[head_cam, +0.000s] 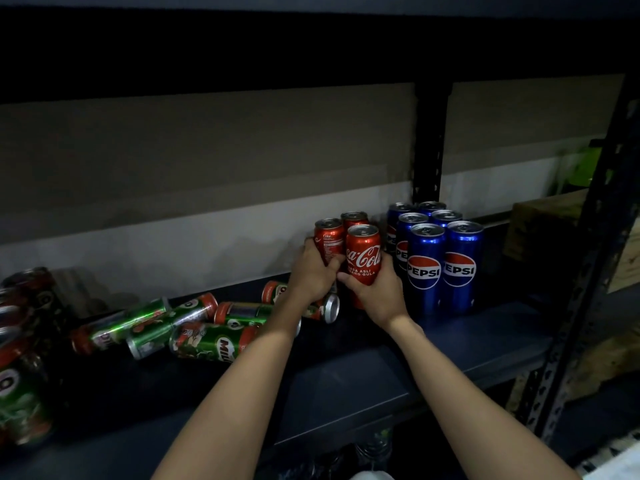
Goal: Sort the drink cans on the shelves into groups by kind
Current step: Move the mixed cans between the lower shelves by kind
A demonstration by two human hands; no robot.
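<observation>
Dark blue shelf [363, 375] spans the frame. Green Milo cans [214, 341] lie toppled at lower left; six upright Pepsi cans [426, 268] stand right of centre. At centre, our left hand [313, 271] grips one Coca-Cola can [328, 239] and our right hand [381, 292] grips another Coke can [363, 258], a third can [354, 219] behind.

lower half of front coca-cola can [363, 252] hidden behind right hand [379, 296]. rear coca-cola can [354, 218] mostly blocked. milo cans at left edge [20, 386] cropped by frame, labels blurred. rear pepsi cans [431, 206] showed tops only.
</observation>
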